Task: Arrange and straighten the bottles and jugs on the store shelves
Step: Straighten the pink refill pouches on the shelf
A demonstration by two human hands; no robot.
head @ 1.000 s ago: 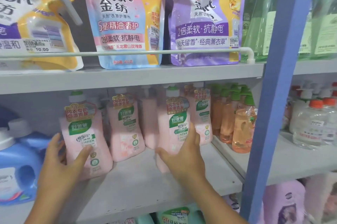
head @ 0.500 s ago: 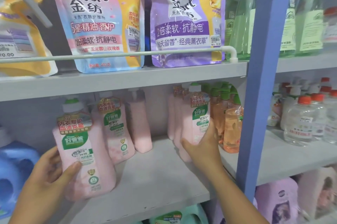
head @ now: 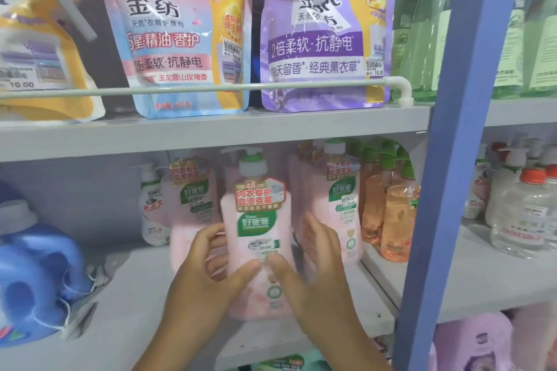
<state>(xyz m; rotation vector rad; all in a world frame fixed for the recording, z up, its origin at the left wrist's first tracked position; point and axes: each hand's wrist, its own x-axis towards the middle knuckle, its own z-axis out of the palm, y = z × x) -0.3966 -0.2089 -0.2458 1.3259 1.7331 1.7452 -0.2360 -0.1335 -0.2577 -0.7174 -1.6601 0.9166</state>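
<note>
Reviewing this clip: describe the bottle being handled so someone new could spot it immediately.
Find the blue upright post; left of it, on the middle grey shelf, stand pink pump bottles. The handled pink bottle is the front one, in the grip of the left hand and right hand, nearer the camera than its neighbours.

pink pump bottle upright (green label), mid-shelf

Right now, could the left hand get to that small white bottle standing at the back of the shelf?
Probably yes, once it lets go. The left hand is busy gripping the front pink bottle, but the shelf between it and the small white bottle looks open, with nothing standing in front.
</note>
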